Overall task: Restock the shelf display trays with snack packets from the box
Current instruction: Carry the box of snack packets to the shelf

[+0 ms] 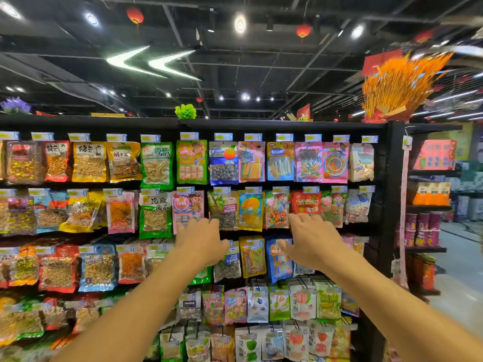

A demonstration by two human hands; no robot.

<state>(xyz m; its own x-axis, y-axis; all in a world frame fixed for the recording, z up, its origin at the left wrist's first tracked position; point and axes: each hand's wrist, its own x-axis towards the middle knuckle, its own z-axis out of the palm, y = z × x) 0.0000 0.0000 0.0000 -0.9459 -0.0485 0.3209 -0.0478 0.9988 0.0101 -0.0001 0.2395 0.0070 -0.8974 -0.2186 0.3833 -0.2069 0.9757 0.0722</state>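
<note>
Counts from the head view:
- hands: 2, left hand [200, 240] and right hand [312, 239], both raised to the rack, fingers spread, nothing gripped
- hanging rows of snack packets [156, 164] on the black rack [287, 125]: at least 6, the lowest cut off and blurred
- top row: about 13 packet columns, each with a price tag [189, 135] above
- red lanterns [135, 15] on the ceiling: 3 clear
- chevron lights [151, 62]: 2
- green plant [185, 111] on the rack top: 1, purple plant [15, 105]: 1

Bright ceiling spotlights [240, 24] glare against a dark ceiling; wide-angle edges bend and blur.
</note>
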